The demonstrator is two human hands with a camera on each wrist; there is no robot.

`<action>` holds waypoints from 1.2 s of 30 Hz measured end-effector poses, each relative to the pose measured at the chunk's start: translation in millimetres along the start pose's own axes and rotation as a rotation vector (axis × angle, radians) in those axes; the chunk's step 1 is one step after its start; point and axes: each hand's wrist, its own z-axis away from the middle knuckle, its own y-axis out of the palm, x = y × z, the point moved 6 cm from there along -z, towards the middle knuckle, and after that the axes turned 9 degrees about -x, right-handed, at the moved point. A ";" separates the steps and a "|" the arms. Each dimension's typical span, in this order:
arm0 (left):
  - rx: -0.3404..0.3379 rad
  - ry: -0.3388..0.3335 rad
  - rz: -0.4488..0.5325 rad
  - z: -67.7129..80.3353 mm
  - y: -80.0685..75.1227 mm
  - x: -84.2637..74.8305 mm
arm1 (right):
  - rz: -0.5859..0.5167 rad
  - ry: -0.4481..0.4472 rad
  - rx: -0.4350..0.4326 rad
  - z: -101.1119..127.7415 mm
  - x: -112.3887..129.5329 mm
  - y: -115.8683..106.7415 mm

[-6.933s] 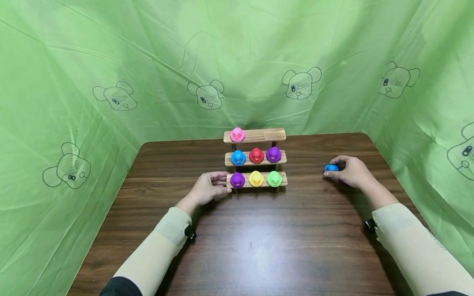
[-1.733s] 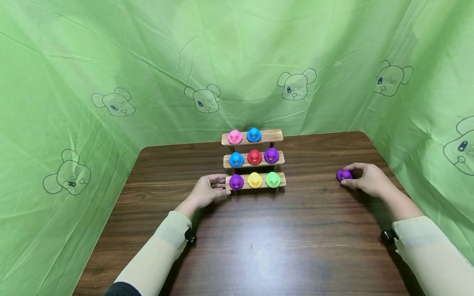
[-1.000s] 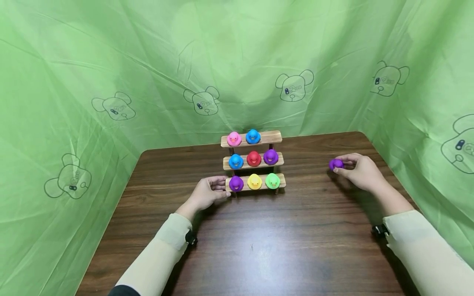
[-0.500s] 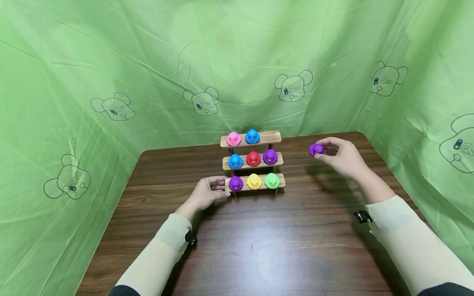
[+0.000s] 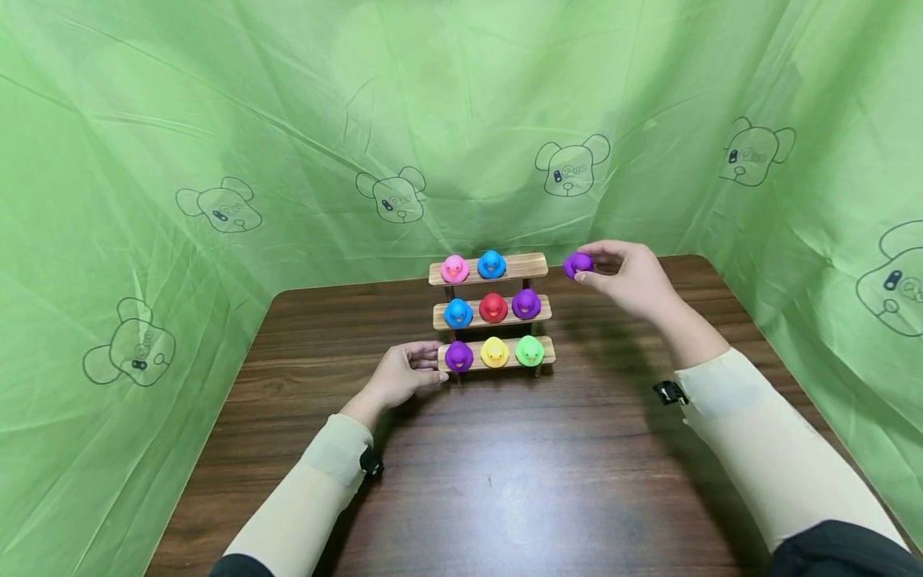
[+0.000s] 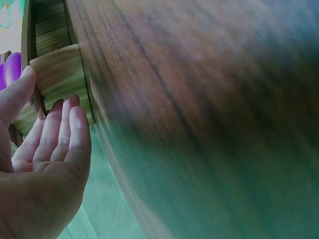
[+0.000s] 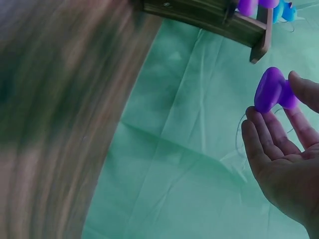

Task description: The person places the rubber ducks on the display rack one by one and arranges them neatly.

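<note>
We held a purple duck [image 5: 577, 264] pinched in our right grip [image 5: 626, 276] in the air just right of the top shelf of the wooden rack [image 5: 537, 264], while our left grip [image 5: 401, 377] clasped the rack's bottom shelf at its left end on the bench [image 5: 505, 473].

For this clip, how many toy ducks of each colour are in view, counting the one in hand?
Purple rubber ducks: 3 (bottom shelf, middle shelf, one pinched in the right hand)
Blue rubber ducks: 2 (top, middle)
Pink rubber duck: 1
Red rubber duck: 1
Yellow rubber duck: 1
Green rubber duck: 1
Total: 9
</note>
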 end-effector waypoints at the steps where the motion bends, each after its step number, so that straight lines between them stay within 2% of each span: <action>1: 0.000 -0.001 0.000 0.0 0.1 0.0 | -0.005 -0.004 0.001 -1.8 3.2 2.2; 9: -0.007 -0.006 -0.008 0.6 0.5 -0.3 | -0.041 -0.031 0.023 -15.5 23.1 22.7; 22: -0.004 0.001 -0.015 0.6 1.2 -1.5 | -0.061 -0.051 0.086 -30.3 36.3 55.0; 36: -0.005 0.012 -0.014 -0.4 1.3 0.1 | -0.037 -0.046 0.108 -30.2 40.0 66.5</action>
